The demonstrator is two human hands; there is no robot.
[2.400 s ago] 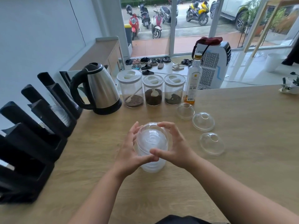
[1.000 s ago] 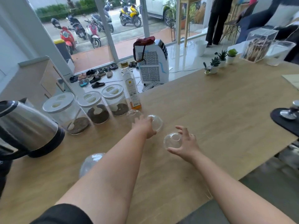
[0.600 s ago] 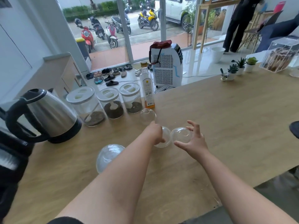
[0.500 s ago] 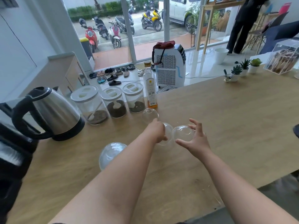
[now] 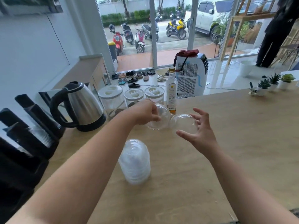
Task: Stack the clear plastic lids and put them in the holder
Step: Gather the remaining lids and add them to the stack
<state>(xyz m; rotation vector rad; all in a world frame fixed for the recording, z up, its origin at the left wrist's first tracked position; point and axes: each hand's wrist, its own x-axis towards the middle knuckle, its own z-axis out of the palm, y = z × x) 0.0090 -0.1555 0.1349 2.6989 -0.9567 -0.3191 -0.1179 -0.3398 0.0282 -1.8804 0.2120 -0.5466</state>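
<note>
A stack of clear dome lids (image 5: pixel 134 160) stands on the wooden counter (image 5: pixel 234 143) between my forearms. My left hand (image 5: pixel 144 113) pinches one clear dome lid (image 5: pixel 159 119), lifted off the counter. My right hand (image 5: pixel 199 131) cups a second clear dome lid (image 5: pixel 182 122) with fingers spread around it, right beside the first. The black lid and cup holder (image 5: pixel 24 143) stands along the left edge of the counter, its slots slanting up.
A steel kettle (image 5: pixel 80 107) stands left of my hands. Three lidded jars (image 5: pixel 134 97) and a tall bottle (image 5: pixel 171 92) line the counter's far edge behind the lids. Small potted plants (image 5: pixel 273 83) sit at the far right. The counter's near edge runs bottom right.
Both hands have lifted their lids off the counter and drawn them nearer me. The lid stack stays where it was set down. The view has swung left, showing the holder again.
</note>
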